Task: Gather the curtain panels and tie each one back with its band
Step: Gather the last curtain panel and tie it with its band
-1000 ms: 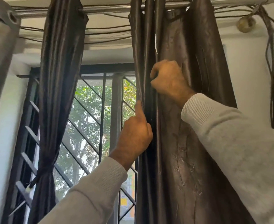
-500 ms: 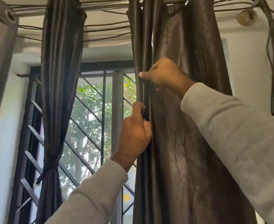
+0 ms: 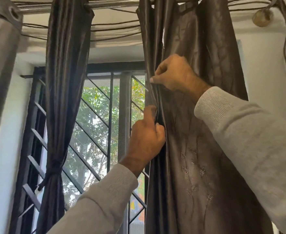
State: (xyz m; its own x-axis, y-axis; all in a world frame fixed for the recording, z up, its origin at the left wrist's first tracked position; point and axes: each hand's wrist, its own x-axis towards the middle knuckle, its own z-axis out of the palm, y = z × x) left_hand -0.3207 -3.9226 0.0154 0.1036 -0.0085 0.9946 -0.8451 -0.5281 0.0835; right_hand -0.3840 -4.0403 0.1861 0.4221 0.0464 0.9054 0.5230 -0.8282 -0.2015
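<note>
Curtain panel (image 3: 197,149), right of window grille (image 3: 105,115): left hand (image 3: 145,141) grips its gathered edge; right hand (image 3: 174,73), now lower, pinches folds above. Gathering progressing, untied. Beyond, left panel (image 3: 63,81) already banded.

I reach both arms up and forward, grey sleeves (image 3: 250,142) drawn to the wrists. My right hand (image 3: 174,73) sits higher, knuckles up, fingers curled, its fingertips (image 3: 152,80) pinching the gathered folds of the curtain panel (image 3: 197,149) at its left edge. My left hand (image 3: 145,137) sits just below that pinch, back of the hand toward me, fingers curled round the same folds from the left, with the thumb (image 3: 151,112) pointing straight up along them toward my right hand. The two hands are close but apart.
</note>
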